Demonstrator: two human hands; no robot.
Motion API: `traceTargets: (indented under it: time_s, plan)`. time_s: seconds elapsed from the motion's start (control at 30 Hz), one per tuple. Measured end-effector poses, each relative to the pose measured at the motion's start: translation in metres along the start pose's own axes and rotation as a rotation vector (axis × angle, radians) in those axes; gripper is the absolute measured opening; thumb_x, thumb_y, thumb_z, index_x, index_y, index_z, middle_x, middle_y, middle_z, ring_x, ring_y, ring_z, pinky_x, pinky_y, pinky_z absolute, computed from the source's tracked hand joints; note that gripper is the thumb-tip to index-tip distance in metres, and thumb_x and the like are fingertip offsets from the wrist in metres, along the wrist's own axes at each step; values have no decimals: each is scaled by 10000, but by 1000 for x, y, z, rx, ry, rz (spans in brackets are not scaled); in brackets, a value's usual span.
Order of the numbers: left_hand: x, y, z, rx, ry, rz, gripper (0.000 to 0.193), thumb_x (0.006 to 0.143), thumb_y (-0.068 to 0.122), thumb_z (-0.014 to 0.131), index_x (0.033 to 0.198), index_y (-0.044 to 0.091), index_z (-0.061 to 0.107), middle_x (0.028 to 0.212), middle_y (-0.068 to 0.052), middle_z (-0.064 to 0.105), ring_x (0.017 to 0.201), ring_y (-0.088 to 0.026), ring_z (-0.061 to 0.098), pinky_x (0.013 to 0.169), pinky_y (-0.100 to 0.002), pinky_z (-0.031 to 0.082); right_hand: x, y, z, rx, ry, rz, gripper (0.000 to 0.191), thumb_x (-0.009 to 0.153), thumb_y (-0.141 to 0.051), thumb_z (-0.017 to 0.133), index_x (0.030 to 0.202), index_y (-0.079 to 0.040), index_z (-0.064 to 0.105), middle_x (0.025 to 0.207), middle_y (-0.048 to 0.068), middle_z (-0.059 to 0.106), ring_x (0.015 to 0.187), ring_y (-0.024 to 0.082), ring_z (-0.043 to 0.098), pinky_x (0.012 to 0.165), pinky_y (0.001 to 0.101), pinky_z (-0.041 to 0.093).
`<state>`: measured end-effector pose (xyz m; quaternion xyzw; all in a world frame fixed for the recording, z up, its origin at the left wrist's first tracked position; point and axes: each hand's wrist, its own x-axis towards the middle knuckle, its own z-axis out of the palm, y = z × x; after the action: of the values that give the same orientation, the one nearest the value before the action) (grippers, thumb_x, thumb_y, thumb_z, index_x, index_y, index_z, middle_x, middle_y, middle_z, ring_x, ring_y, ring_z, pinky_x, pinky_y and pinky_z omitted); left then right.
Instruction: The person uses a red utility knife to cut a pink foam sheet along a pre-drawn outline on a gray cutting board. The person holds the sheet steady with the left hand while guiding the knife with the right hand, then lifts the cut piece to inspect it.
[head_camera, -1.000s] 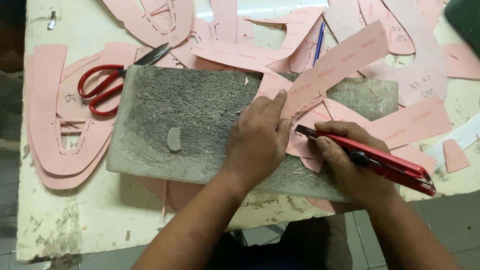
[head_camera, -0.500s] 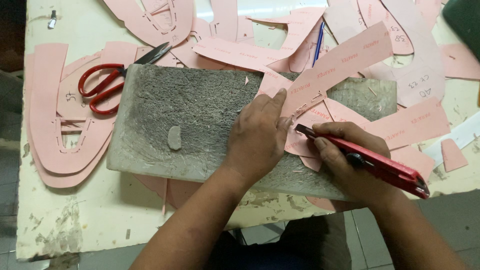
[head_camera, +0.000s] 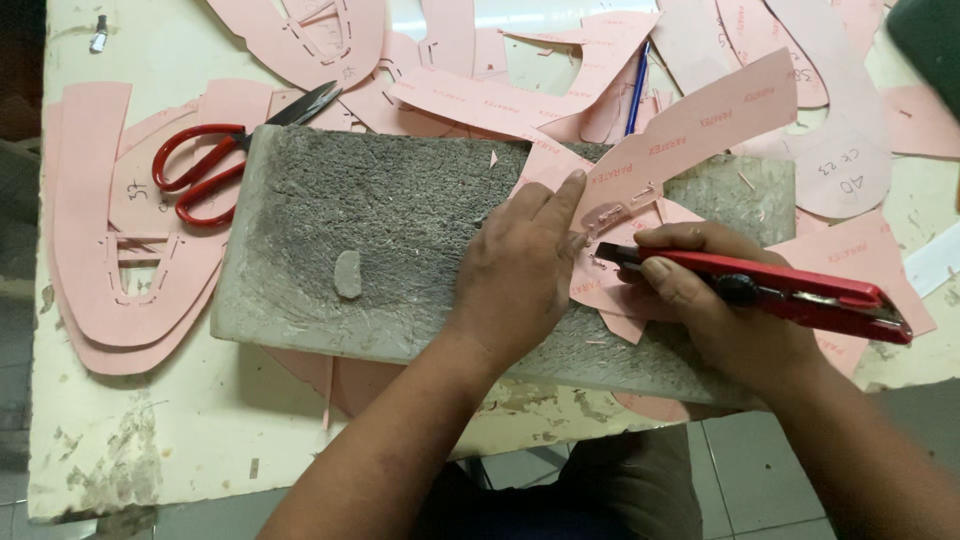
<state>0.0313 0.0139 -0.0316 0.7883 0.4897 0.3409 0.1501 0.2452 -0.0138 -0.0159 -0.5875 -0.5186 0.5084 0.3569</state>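
My left hand (head_camera: 520, 270) lies flat on a pink paper pattern piece (head_camera: 690, 140), pressing it onto a grey, scarred cutting board (head_camera: 390, 220); the forefinger points toward the cut area. My right hand (head_camera: 720, 310) grips a red utility knife (head_camera: 770, 290), its blade tip resting on the pink paper just right of the left forefinger. Small slots are cut in the paper near the blade.
Red-handled scissors (head_camera: 215, 165) lie at the board's upper left corner. Several pink pattern pieces (head_camera: 110, 250) cover the worn white table (head_camera: 180, 450). A blue pen (head_camera: 638, 88) lies among them at the back. A small grey scrap (head_camera: 347, 274) sits on the board.
The knife tip has shifted slightly left and up along the pink piece, and my right hand moved with it. My left hand stays pressed in place.
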Motion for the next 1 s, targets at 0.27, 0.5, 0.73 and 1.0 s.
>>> traceTargets:
  time_s: [0.27,0.5,0.73,1.0]
  plan:
    - [0,0,1,21,10,7,472,1001,183,599,1431,-5,550,1095,-120,578,978,-276,595,861,-400,520,1,11,3,23,5,-136,295,975,-130,620,1225,24,650,1087,142,739,990,166,746,849,294,630]
    - [3,1,1,23,-83,-70,482,1015,193,577,1443,-21,520,1073,-121,576,922,-250,591,813,-380,516,0,8,-2,-174,-7,-183,276,951,-129,640,1189,4,680,1051,118,762,955,145,751,804,277,643]
    - [3,-1,1,35,-42,-30,477,1008,180,583,1442,-14,539,1072,-121,579,949,-260,589,840,-390,516,11,2,-13,-153,-87,-141,256,923,-89,668,1150,23,706,1030,142,774,914,163,733,785,279,612]
    - [1,-1,2,33,-39,-15,475,1013,181,586,1451,3,542,1047,-113,576,917,-248,579,807,-381,511,22,-4,-23,-207,-178,-91,267,880,-81,674,1132,-4,715,1014,134,814,939,176,797,824,301,657]
